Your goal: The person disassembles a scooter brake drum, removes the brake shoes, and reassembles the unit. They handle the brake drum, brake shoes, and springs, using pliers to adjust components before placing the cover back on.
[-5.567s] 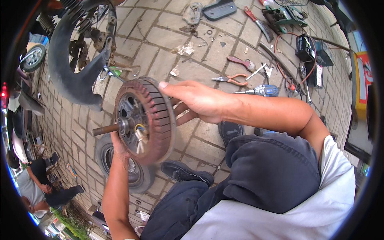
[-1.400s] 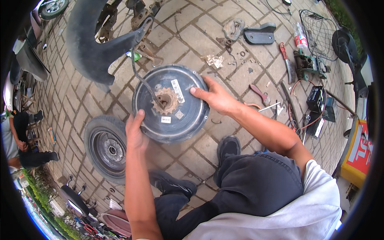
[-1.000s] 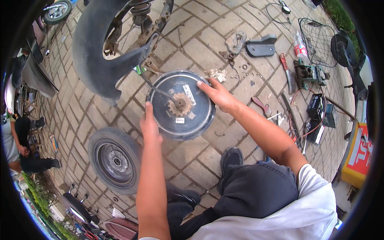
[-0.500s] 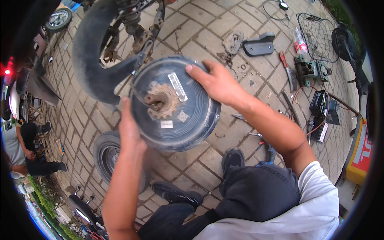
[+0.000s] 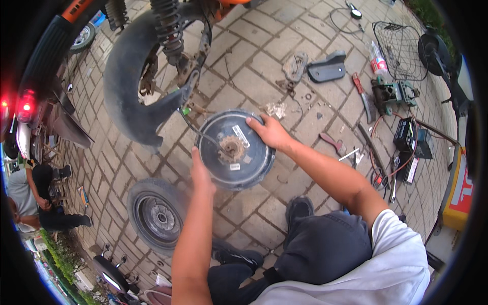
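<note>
Between my two hands is a round dark hub motor (image 5: 253, 161), its face turned up. A rusty toothed ring and a stub axle (image 5: 232, 148) stand at its middle, with pale labels around them. A cable (image 5: 195, 129) runs from the axle toward the scooter's rear fork. My left hand (image 5: 202, 177) presses on the motor's left rim, fingers mostly hidden behind it. On the upper right rim lies my right hand (image 5: 271, 133), thumb over the face and the other fingers round the edge. Whether the motor touches the paving, I cannot tell.
A black rear fender (image 5: 119, 96) and coil shock absorber (image 5: 169, 33) stand at upper left. Beside my left forearm lies a wheel with tyre (image 5: 155, 216). Rightward are a red-handled knife (image 5: 364, 96), a green vise (image 5: 389, 92), batteries (image 5: 405, 133) and a wire basket (image 5: 401, 51). Another person (image 5: 38, 195) sits far left.
The hub motor has gone down, away from my head, and looks smaller. Both hands moved with it and keep their hold. More of the scooter and the wheel now shows.
</note>
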`<state>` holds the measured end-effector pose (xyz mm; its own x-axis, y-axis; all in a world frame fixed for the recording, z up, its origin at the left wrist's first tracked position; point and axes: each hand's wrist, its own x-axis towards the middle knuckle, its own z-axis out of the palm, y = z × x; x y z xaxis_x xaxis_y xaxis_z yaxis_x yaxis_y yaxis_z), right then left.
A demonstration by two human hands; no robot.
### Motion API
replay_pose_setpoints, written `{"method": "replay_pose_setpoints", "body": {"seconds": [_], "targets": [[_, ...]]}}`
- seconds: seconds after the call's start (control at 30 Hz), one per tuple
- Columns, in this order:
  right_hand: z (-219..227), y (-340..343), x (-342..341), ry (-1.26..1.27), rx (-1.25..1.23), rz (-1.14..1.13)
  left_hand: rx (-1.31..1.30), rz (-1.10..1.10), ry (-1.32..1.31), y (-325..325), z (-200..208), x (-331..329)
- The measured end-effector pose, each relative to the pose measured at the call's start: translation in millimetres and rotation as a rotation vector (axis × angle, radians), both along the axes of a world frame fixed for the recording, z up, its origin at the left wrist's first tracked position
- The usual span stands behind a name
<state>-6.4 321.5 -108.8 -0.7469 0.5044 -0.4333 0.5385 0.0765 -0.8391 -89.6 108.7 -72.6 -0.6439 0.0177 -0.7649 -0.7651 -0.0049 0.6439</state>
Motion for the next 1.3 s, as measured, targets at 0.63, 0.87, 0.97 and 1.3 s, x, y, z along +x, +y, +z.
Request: {"method": "replay_pose_setpoints", "body": {"seconds": [0.63,0.87,0.97,1.3], "targets": [[-11,-8,4,0.090,0.042,0.071,0.090,-0.045,0.181,-23,-15,0],[19,-11,-6,0.016,0.009,0.073,0.127,-0.068,0.061,-26,1,-12],[76,-4,-8,0.080,0.132,0.072,0.112,0.004,0.106,-9,60,-6],[8,26,-33,0.222,-0.018,-0.025,0.080,0.030,0.160,17,-11,-20]]}}
